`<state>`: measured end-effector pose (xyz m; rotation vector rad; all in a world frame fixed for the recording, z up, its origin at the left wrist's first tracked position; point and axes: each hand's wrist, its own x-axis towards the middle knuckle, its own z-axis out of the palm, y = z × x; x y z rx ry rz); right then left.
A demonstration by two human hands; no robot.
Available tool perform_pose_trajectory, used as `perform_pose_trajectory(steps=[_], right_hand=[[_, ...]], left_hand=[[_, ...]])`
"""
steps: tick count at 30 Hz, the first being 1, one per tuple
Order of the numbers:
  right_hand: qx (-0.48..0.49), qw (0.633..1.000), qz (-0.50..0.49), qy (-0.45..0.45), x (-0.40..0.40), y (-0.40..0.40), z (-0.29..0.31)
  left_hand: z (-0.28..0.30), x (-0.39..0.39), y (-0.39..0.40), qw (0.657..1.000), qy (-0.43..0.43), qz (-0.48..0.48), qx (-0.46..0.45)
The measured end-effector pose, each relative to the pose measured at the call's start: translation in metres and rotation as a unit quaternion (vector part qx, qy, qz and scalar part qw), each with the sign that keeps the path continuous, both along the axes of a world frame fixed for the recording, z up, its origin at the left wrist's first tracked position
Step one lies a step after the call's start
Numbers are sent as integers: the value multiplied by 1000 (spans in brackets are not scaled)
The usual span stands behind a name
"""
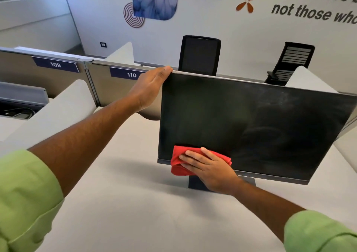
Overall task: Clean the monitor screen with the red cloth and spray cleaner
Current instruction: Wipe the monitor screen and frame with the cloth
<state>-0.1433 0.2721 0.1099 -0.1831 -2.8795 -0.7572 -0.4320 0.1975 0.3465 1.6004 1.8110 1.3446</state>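
Note:
A black monitor (pixel 251 120) stands on a pale desk (pixel 125 194), its dark screen dusty and smeared toward the upper right. My left hand (pixel 150 87) grips the monitor's top left corner, fingers wrapped behind the edge. My right hand (pixel 210 166) presses a folded red cloth (pixel 178 161) flat against the screen's lower left, over the bottom bezel. The monitor's stand (pixel 195 184) is partly hidden by my right hand. No spray cleaner is in view.
Grey cubicle partitions with labels 109 (pixel 55 64) and 110 (pixel 132 75) run behind the desk. White curved dividers (pixel 63 107) flank the desk on the left and right. Two black office chairs (pixel 200 55) stand beyond the partition by the wall.

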Motion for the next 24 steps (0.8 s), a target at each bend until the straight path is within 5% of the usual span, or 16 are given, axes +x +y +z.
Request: perform_pose_trajectory(steps=[4,11,15,21,24], right_hand=[[26,1000,15,-7,1,14,29],[81,964,-113,228,-7,92,184],[47,940,-146,305,-17,79,167],[12,998,-23,56,5,11,17],[1,1000,4,-26,15,3,-1]], left_hand=[[2,2,1,1000,-12,-10,5],[0,5,3,1000,-19,-9,15],[-3,4,6,999,-26,-4,17],[-3,0,-1,1000,3,6,5],[0,3,-1,1000,14,5,0]])
